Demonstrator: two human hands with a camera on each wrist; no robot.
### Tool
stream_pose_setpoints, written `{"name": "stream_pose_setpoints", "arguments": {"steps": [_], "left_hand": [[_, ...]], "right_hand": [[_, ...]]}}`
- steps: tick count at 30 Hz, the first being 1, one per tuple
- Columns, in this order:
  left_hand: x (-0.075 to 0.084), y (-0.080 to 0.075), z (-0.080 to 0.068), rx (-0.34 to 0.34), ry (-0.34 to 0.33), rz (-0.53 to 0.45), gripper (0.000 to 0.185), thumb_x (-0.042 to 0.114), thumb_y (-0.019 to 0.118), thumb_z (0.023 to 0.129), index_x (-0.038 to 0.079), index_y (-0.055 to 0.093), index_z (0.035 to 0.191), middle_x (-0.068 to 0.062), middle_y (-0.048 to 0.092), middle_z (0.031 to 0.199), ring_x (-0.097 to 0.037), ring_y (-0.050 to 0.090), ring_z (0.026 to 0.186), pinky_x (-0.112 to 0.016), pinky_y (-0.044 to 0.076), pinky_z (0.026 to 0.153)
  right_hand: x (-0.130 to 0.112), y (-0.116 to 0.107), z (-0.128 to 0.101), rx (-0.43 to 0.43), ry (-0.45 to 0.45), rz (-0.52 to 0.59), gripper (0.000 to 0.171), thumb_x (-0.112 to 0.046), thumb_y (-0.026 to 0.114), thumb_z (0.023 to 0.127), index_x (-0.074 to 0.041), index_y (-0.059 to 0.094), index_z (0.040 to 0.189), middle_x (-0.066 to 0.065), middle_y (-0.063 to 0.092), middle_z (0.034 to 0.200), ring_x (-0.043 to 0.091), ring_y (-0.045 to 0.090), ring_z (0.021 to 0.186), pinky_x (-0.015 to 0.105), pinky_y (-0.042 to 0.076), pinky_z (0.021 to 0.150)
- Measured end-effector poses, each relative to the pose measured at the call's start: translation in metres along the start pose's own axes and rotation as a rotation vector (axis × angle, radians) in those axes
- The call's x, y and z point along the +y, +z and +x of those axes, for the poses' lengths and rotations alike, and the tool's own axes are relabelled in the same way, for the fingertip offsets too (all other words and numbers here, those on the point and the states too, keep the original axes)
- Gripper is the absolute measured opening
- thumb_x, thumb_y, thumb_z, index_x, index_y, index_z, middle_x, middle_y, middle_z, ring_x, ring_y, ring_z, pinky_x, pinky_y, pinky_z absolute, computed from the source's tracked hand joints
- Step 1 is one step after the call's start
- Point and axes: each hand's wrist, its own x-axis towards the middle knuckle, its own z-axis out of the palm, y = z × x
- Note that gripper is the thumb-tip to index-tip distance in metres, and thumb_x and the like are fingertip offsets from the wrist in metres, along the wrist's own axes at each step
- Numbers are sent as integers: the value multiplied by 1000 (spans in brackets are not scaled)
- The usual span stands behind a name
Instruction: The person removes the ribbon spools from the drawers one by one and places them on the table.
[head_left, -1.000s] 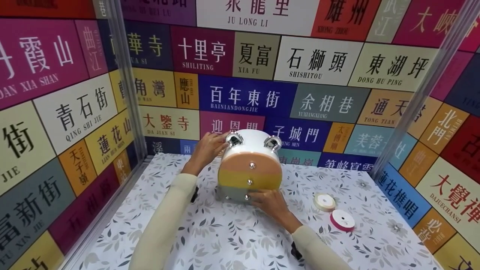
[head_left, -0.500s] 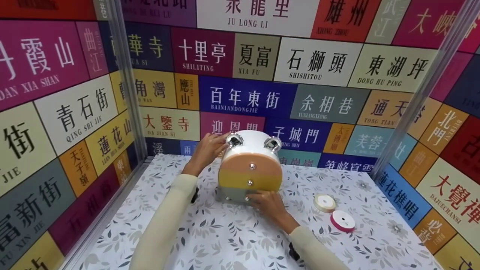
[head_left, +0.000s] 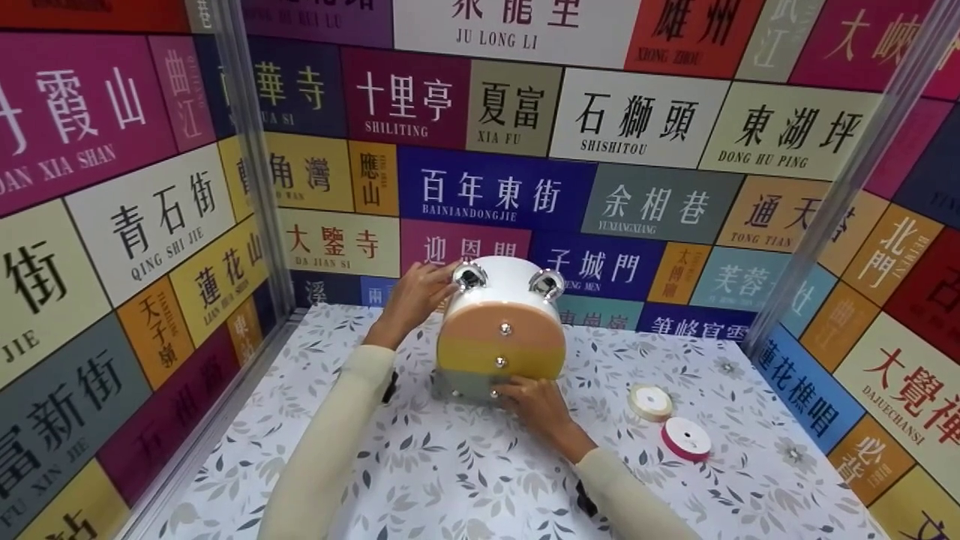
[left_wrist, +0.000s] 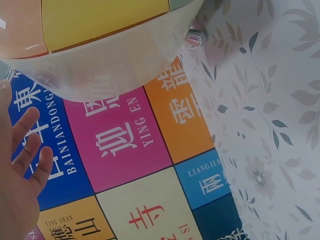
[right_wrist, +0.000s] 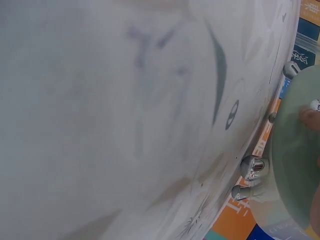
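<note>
Middle of the frame: a small round drawer box [head_left: 500, 330] stands on the leafy table [head_left: 420, 465].
Left hand [head_left: 411, 298]: flat, fingers straight, pressed on the box's upper left side, likely to keep it from sliding.
Right hand [head_left: 534, 400]: fingertips pinch the bottom drawer's little knob [head_left: 493, 391].
Lower right: two ribbon rolls [head_left: 667, 420] lie apart.

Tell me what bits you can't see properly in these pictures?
- Head view: the little drawer box's bottom drawer front is mostly behind the right hand, so its grip on the knob is unclear.
- Head view: the left hand lies on the box's far side; its fingertips are hidden.
- Right wrist view: the tablecloth is a close blur.
- Left wrist view: the box is cut off by the top edge.
</note>
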Motion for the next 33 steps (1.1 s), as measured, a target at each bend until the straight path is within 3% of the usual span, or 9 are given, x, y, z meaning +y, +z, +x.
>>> {"name": "stream_pose_setpoints", "arguments": {"steps": [10, 18, 26, 33], "left_hand": [[1, 0, -1, -3, -2, -13, 48, 40, 63, 103, 30, 58, 150, -7, 73, 115, -27, 59, 98, -41, 55, 81], [2, 0, -1, -22, -22, -1, 49, 39, 63, 103, 33, 55, 152, -5, 72, 110, -26, 57, 97, -42, 54, 79], [3, 0, -1, -17, -32, -11, 50, 39, 64, 103, 34, 55, 152, -7, 72, 115, -26, 57, 99, -41, 55, 81], [3, 1, -1, 2, -18, -23, 50, 38, 67, 102, 32, 57, 151, -8, 72, 113, -28, 59, 99, -43, 56, 80]], "right_hand": [[-1, -2, 1, -33, -25, -54, 22, -16, 91, 78, -24, 84, 98, -5, 73, 79, 10, 58, 58, 23, 46, 51], [-3, -7, 3, -14, -104, -113, 17, -24, 89, 79, -28, 83, 95, -8, 69, 76, 8, 48, 50, 24, 38, 43], [-9, -16, 2, -66, -109, -115, 17, -23, 87, 83, -28, 83, 99, -8, 74, 84, 4, 46, 49, 18, 32, 44], [-14, -19, 2, -85, -137, -148, 18, -20, 83, 87, -28, 81, 102, -8, 71, 79, 4, 41, 47, 16, 26, 45]]}}
